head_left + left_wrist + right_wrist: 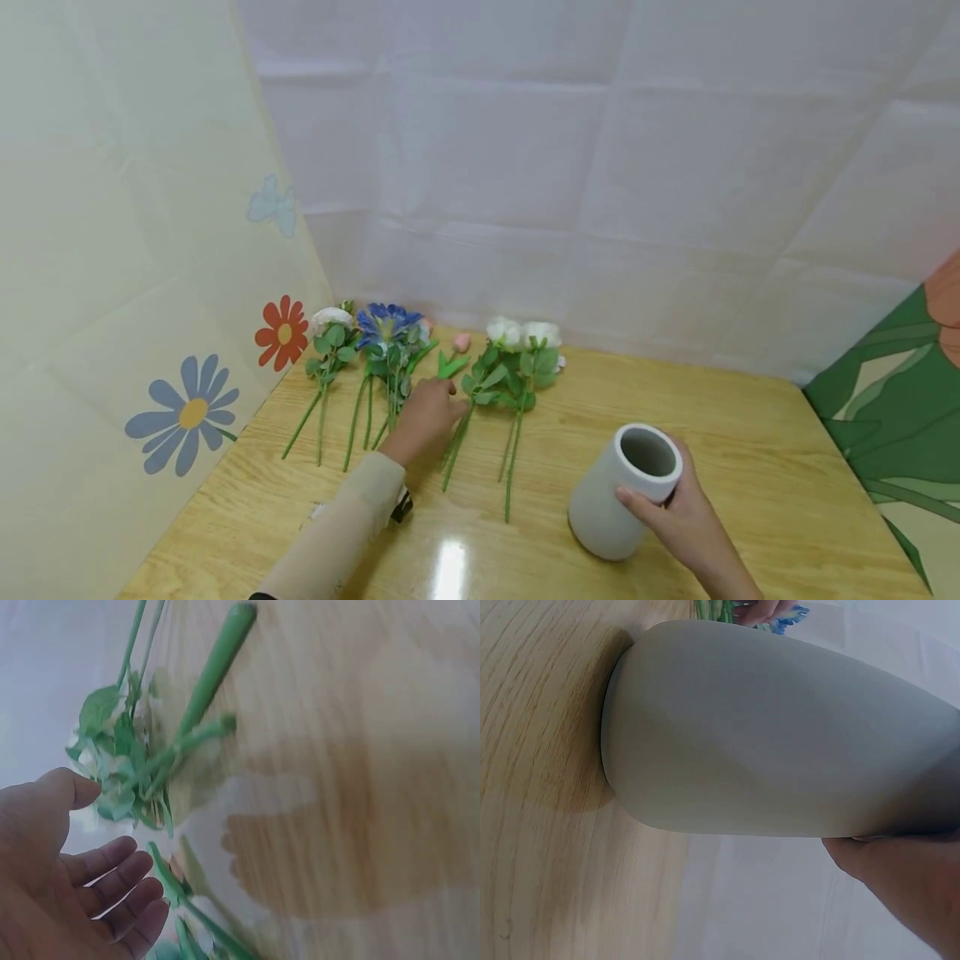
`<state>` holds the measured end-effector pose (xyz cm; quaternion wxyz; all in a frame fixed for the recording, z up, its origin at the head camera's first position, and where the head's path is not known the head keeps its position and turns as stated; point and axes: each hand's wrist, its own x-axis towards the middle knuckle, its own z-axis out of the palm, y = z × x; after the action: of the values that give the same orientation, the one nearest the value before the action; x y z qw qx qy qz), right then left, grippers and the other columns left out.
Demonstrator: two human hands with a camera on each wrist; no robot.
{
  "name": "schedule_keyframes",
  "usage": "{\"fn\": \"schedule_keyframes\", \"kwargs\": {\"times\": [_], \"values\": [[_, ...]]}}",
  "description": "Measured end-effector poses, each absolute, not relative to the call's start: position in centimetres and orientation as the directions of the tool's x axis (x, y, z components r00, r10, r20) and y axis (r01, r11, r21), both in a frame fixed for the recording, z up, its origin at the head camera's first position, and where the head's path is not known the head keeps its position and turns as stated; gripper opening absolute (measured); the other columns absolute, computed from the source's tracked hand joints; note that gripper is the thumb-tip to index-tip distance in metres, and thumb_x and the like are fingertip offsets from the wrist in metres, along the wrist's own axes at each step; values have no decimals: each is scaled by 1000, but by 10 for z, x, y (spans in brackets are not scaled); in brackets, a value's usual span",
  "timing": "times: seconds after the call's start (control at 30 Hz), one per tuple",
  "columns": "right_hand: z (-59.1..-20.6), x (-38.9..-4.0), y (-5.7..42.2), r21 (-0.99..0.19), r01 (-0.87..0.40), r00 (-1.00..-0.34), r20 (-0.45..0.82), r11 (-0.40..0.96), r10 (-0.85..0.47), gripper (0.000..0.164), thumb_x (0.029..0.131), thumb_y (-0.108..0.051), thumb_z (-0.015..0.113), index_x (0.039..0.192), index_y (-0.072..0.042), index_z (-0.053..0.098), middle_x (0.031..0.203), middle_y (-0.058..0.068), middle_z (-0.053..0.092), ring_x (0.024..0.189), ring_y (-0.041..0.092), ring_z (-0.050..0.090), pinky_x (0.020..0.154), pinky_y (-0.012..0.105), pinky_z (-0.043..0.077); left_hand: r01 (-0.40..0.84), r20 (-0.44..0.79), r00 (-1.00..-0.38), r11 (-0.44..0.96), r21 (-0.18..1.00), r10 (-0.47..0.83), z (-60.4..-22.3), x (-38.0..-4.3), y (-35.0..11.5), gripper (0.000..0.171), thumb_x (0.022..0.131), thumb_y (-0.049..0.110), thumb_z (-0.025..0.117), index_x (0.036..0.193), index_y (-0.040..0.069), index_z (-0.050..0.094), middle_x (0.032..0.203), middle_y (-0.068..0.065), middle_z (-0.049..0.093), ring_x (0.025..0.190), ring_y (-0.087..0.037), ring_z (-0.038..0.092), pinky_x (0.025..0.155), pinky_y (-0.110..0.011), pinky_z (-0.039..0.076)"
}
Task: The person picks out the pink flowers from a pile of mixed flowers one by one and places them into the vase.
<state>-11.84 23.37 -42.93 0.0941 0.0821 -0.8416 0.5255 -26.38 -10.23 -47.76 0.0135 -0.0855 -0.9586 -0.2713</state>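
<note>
My left hand reaches in among the flowers, its fingers loosely bent and holding nothing in the left wrist view. Just beyond it lies a pink tulip with green leaves. White roses with leafy stems are to the right of this hand, and a blue flower is to its left. A pale grey vase stands on the table with its mouth up. My right hand grips it just below the rim, thumb on the near side; the other fingers are mostly hidden behind it.
The wooden table bears the flowers in a row toward its back left, stems pointing at me. Another white flower lies at the far left. A pale cloth hangs behind the table, and printed panels stand at both sides.
</note>
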Motion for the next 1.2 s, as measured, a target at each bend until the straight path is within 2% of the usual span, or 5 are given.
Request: {"fn": "schedule_keyframes", "kwargs": {"times": [0.47,0.6,0.87,1.0,1.2], "values": [[-430,-118,235,-862,-280,-957,287,424,-49,79,84,4,78,146,-3,30,122,-11,53,105,-3,56,84,16,49,123,66,-992,888,443,105,-480,-273,-119,33,96,20,69,114,-5,61,108,-22,61,103,-38,59,85,-50,52],[-429,-118,234,-859,-284,-955,291,426,-50,79,84,4,78,146,-3,30,122,-10,53,105,-3,56,84,17,49,128,66,-992,897,424,110,-482,-276,-121,34,95,18,69,114,-9,60,107,-25,62,104,-41,58,89,-51,50],[-431,-117,234,-856,-306,-948,314,417,-53,79,82,6,78,145,-3,31,121,-10,54,104,-2,57,84,16,49,138,29,-990,928,345,136,-487,-282,-121,17,96,10,66,98,-6,63,96,-22,65,101,-43,61,109,-53,38],[-431,-116,234,-852,-314,-945,323,420,-51,79,82,6,78,145,-4,32,121,-11,54,104,-2,57,83,16,49,155,61,-988,949,275,143,-488,-286,-118,9,95,3,62,93,-5,66,90,-20,65,96,-40,62,105,-53,42],[-431,-115,233,-841,-326,-939,340,431,-48,80,80,7,79,144,-2,32,120,-10,54,103,-2,57,83,15,48,146,113,-985,977,154,130,-487,-287,-112,12,95,2,60,91,-6,68,88,-20,67,89,-38,64,90,-49,50]]}}
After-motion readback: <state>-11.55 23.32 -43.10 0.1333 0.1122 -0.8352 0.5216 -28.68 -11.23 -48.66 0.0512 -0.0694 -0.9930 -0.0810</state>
